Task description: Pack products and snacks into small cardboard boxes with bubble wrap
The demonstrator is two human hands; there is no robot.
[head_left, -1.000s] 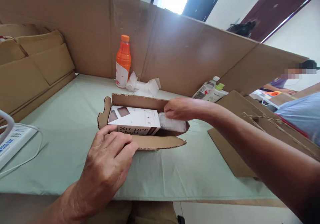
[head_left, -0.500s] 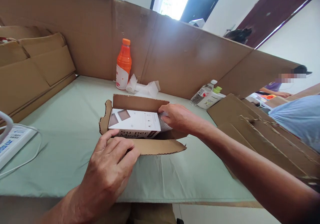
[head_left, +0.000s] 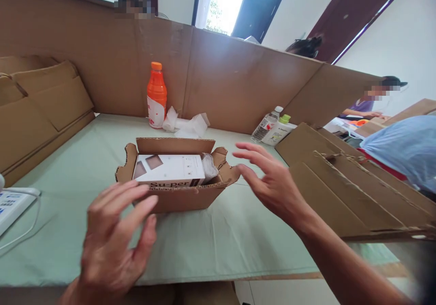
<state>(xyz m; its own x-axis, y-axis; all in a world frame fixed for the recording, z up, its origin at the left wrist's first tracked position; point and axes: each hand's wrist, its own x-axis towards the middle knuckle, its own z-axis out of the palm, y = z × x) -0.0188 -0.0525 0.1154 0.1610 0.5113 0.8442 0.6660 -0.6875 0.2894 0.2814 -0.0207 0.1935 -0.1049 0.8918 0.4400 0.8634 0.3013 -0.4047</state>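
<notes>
Small brown cardboard box (head_left: 177, 191) stands open mid-table on the pale green cloth (head_left: 221, 232), a white printed carton (head_left: 169, 171) inside.
Left hand (head_left: 112, 237) and right hand (head_left: 272, 182) hover spread and empty; a careless swipe could crush the torn flaps or tip the box.

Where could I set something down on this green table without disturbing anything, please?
The green cloth is bare between the open carton and the stacked cardboard on the left, and along the near edge between both hands. It is crowded by the orange bottle, tissues and right-hand cardboard sheets.
</notes>
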